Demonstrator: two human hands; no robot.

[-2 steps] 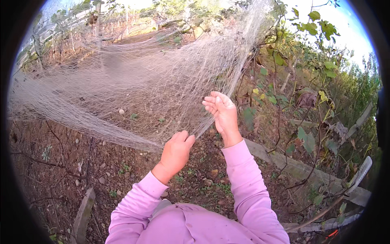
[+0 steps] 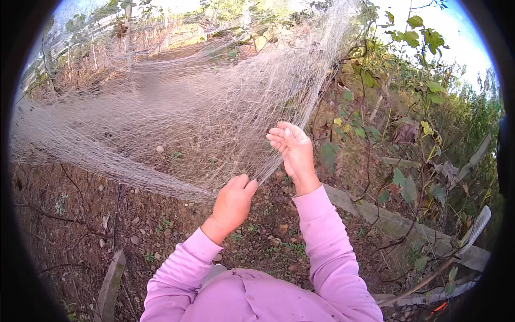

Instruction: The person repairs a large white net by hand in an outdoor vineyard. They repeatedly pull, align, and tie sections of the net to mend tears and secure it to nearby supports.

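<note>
A fine, pale mesh net (image 2: pixel 214 102) stretches across the view, from the far left up to the vines at the upper right. Its edges draw together at my left hand (image 2: pixel 233 203), which is closed in a fist around the bunched netting. My right hand (image 2: pixel 294 152) is raised a little higher and to the right, palm turned inward. Its fingers are loosely curled and apart, beside the net's right edge, and no netting shows between them. Pink sleeves cover both forearms.
Vines with green and withered leaves (image 2: pixel 406 188) grow along the right. A weathered post (image 2: pixel 397 222) lies slanting at the lower right, near a pale curved strip (image 2: pixel 476 229). Another post (image 2: pixel 111 284) stands at the lower left. Stony brown soil (image 2: pixel 145 225) lies below.
</note>
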